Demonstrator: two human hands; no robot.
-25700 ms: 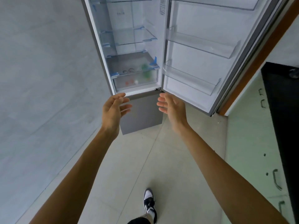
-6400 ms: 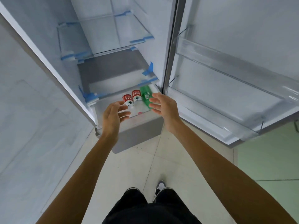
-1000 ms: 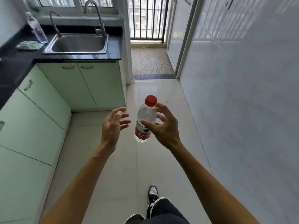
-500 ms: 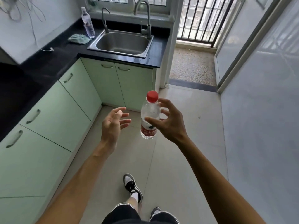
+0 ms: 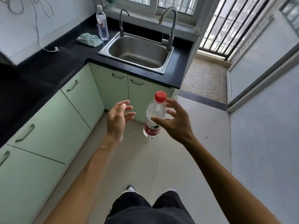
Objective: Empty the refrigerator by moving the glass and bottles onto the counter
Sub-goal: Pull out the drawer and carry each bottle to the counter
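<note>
My right hand grips a clear water bottle with a red cap and red label, upright in the air above the floor. My left hand hovers just left of the bottle, fingers relaxed and holding nothing. The black counter runs along the left and across the back, above pale green cabinets. The refrigerator is out of view.
A steel sink with two taps is set in the counter at the back. A taller clear bottle and a folded cloth sit left of the sink. A white cable trails onto the counter. Right: balcony doorway, grey wall.
My view has swung further left and closer to the counter and sink. The right hand still holds the bottle at about the same height; the left hand stays empty beside it.
</note>
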